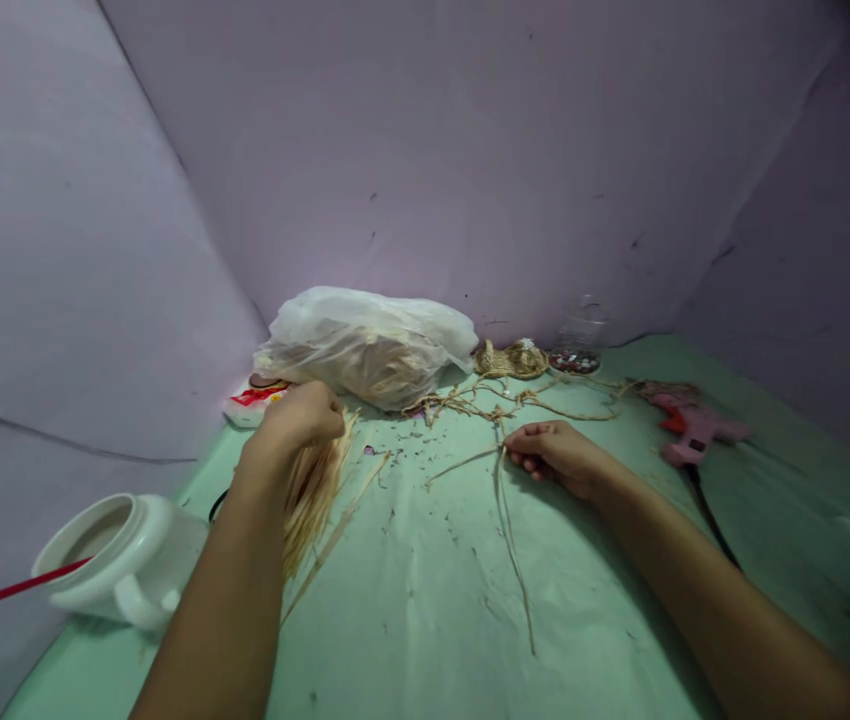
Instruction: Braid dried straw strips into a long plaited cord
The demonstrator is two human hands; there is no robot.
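Note:
My right hand pinches thin tan strands near the middle of the green table; loose ends hang toward me and one points left. Beyond it, a tangle of knotted twine runs across the table. My left hand is closed above the far end of a bundle of pale straw-like strips. Whether its curled fingers hold a strip is hidden. One separate strip lies beside the bundle.
A plastic bag lies against the back wall, with a woven piece and clear container to its right. A pink glue gun lies right. At left are a white pot and red stick.

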